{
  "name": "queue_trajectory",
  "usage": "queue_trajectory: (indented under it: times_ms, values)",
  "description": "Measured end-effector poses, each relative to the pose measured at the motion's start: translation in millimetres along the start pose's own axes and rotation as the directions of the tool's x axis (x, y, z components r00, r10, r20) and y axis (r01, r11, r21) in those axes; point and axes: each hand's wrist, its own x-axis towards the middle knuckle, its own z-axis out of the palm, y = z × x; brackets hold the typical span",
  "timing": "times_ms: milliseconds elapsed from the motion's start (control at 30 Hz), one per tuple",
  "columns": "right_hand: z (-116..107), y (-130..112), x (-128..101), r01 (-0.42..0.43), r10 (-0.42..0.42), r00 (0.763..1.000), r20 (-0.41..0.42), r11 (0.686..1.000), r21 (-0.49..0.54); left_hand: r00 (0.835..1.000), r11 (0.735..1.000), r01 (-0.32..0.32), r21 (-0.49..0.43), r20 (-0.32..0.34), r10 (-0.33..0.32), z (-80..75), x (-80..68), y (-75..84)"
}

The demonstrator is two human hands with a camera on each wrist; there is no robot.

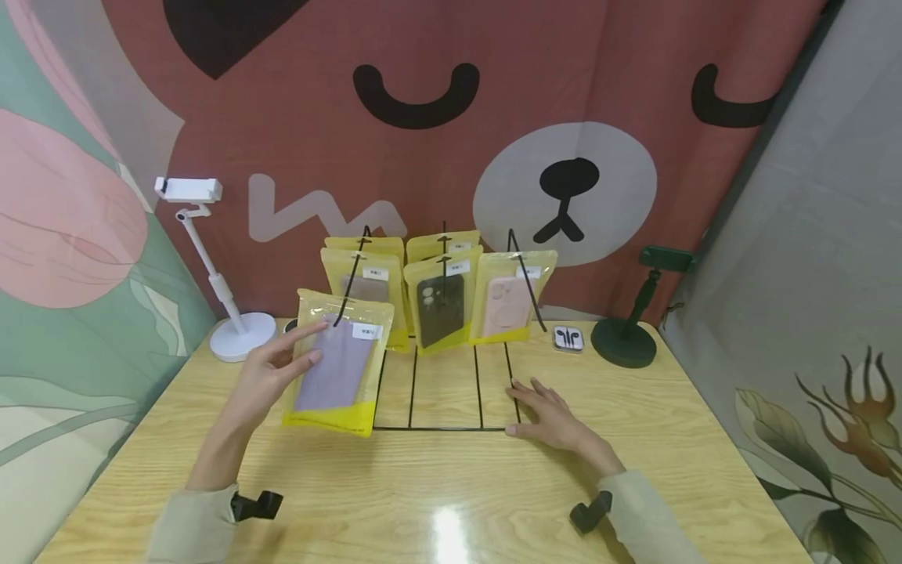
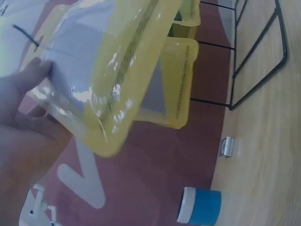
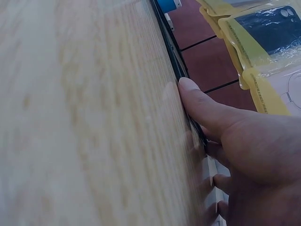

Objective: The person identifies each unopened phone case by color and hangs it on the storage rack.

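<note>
My left hand (image 1: 264, 376) pinches the left edge of a clear, yellow-bottomed pouch (image 1: 337, 360) with a purple phone case inside. A black hook tip shows at the top of this pouch, near its white label. Seen from the left wrist, the fingers (image 2: 35, 75) lie at the pouch's edge. Behind it, more pouches hang on the hooks of a black wire rack (image 1: 445, 428): one with a black phone case (image 1: 440, 301), one with a pink phone case (image 1: 509, 304). My right hand (image 1: 553, 417) rests at the right side of the rack's base, its thumb (image 3: 202, 101) at the front corner wire.
A white phone stand (image 1: 243, 337) stands at the back left, a dark green one (image 1: 625, 342) at the back right. Boxed earphones (image 1: 568, 338) lie beside the green stand. A blue and white cylinder (image 2: 204, 206) shows in the left wrist view. A patterned curtain (image 1: 437, 172) backs the table.
</note>
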Motion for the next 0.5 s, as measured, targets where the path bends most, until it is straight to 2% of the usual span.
queue_trajectory:
  times_ms: [167, 300, 500]
  values:
    - [1, 0, 0, 0.002, -0.002, 1.0, 0.006, 1.0, -0.002, 0.998, 0.999, 0.044, 0.007, -0.053, -0.043, 5.1, 17.7, -9.1]
    - [2, -1, 2, -0.002, 0.002, 1.0, 0.008, 1.0, 0.007, 0.997, 0.998, 0.058, -0.024, -0.052, -0.059, 7.7, 28.5, -13.9]
    - [3, -2, 3, 0.003, -0.004, 1.0, 0.017, 1.0, 0.019, 0.995, 0.994, 0.094, -0.054, -0.023, -0.095, 8.5, 30.1, -18.8]
